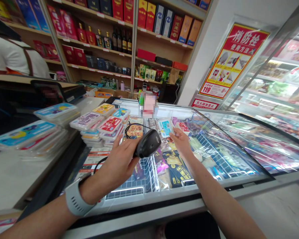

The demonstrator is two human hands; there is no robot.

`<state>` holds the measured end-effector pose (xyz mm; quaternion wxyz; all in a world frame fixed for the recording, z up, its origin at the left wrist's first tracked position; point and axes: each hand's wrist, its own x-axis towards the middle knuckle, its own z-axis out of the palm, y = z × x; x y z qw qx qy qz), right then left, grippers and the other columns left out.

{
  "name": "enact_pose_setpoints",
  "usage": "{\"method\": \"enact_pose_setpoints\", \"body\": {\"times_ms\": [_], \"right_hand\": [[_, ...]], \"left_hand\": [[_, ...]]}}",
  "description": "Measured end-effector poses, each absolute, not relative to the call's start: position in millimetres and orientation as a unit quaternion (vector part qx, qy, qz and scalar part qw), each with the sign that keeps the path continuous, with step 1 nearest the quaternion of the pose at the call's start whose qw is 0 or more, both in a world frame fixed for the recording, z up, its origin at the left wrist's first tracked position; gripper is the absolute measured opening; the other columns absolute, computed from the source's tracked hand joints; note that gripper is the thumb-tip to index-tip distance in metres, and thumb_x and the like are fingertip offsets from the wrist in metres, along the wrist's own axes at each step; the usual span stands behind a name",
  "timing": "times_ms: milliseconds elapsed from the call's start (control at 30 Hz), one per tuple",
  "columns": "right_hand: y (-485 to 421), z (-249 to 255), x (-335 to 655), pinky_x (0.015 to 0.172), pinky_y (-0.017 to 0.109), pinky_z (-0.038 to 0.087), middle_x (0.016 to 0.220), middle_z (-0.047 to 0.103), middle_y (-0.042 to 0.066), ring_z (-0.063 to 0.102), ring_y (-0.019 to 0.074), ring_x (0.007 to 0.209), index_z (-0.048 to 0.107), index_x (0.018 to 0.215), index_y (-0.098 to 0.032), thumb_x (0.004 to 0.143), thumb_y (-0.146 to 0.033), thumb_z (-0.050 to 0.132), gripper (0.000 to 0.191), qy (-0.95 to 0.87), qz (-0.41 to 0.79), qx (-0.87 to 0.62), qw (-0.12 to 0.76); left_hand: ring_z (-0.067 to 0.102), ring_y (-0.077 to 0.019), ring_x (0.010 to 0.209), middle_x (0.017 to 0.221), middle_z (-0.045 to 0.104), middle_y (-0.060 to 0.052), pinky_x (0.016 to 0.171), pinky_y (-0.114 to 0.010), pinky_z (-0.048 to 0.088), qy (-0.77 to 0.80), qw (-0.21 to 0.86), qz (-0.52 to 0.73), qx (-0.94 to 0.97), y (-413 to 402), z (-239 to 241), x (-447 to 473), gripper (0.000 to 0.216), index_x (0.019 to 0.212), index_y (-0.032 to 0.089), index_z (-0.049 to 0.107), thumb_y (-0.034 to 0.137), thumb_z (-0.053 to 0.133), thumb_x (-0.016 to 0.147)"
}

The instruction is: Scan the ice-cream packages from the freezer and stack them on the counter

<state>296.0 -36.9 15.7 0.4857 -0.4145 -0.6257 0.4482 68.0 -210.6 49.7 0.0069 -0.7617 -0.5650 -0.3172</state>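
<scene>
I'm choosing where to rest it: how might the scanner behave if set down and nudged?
The scanner in the left hand is probably stiff, judging by its hard-looking casing. Its rounded end suggests it could rock or tip. The cord beside that hand might tug at it, if the two are joined.

Only a narrow gap opens at mid-frame between the black scanner [149, 145] in the left grip [123, 154] and the blue-and-white pack [165, 127] in the right grip [179, 139]. Below left of the scanner, its cable [99, 162] crosses the way. Left of centre, stacked tubs [111, 124] stand as a barrier before the worktop [5, 182], bare toward the lower left. At right, air lies open above the freezer glass [239, 141], which bars reaching down.
</scene>
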Motion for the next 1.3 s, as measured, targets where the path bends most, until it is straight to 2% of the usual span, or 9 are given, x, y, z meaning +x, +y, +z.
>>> {"method": "enact_pose_setpoints", "body": {"times_ms": [233, 467, 867, 1300], "right_hand": [[-39.3, 18.6, 293.8, 0.056, 0.030, 0.053, 0.077, 0.071, 0.002, 0.067, 0.0182, 0.061, 0.063, 0.100, -0.018, 0.063, -0.051, 0.074, 0.050, -0.614, 0.448, -0.427, 0.490], [-38.7, 17.1, 293.5, 0.056, 0.029, 0.053, 0.084, 0.072, 0.003, 0.066, 0.0173, 0.063, 0.063, 0.099, -0.018, 0.064, -0.052, 0.072, 0.049, -0.618, 0.442, -0.431, 0.486], [-36.9, 13.1, 293.5, 0.055, 0.029, 0.053, 0.080, 0.071, 0.002, 0.068, 0.0190, 0.063, 0.062, 0.100, -0.018, 0.065, -0.053, 0.072, 0.051, -0.628, 0.435, -0.421, 0.489], [-34.4, 13.8, 295.2, 0.055, 0.030, 0.054, 0.079, 0.072, 0.003, 0.067, 0.0185, 0.061, 0.064, 0.101, -0.018, 0.066, -0.054, 0.070, 0.050, -0.636, 0.411, -0.424, 0.497]], "left_hand": [[0.053, -0.0251, 0.123, 0.131, 0.060, -0.009, 0.116, -0.054, 0.016, -0.568, 0.006, -0.303, -0.765, -210.7, 48.6, 67.5, 0.049, 0.135, 0.018, 0.041, 0.015, 0.047, 0.086], [0.053, -0.0250, 0.122, 0.130, 0.060, -0.009, 0.116, -0.054, 0.016, -0.566, 0.005, -0.301, -0.767, -210.5, 48.7, 67.0, 0.048, 0.134, 0.019, 0.041, 0.014, 0.047, 0.086], [0.054, -0.0262, 0.117, 0.125, 0.061, -0.011, 0.114, -0.053, 0.021, -0.556, 0.021, -0.314, -0.769, -213.6, 51.9, 68.9, 0.045, 0.131, 0.015, 0.043, 0.015, 0.047, 0.087], [0.052, -0.0242, 0.123, 0.131, 0.059, -0.009, 0.117, -0.052, 0.013, -0.557, 0.015, -0.303, -0.773, -210.6, 47.1, 68.1, 0.049, 0.135, 0.018, 0.039, 0.014, 0.047, 0.087]]}}
